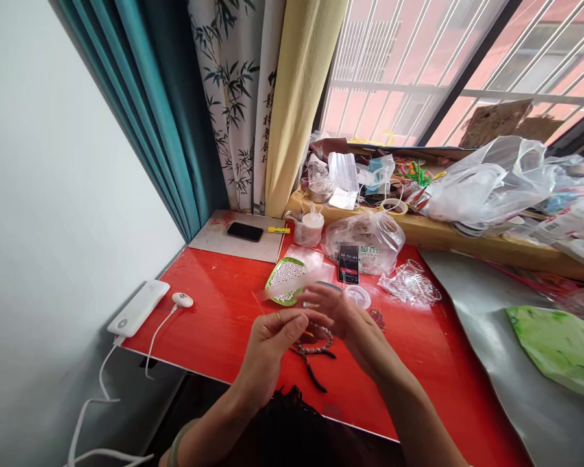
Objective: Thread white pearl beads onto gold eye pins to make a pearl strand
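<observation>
Pinching thumb to forefinger, on what I couldn't tell, the left hand (271,344) hung beside a beaded bracelet (328,342) near pliers (314,377); the right hand (346,319) had loosely spread fingers.

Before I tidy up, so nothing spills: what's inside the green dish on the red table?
The green dish holds many small whitish beads. A pale, blurred strip hides some; whatever lies beneath the top beads can't be seen.
</observation>
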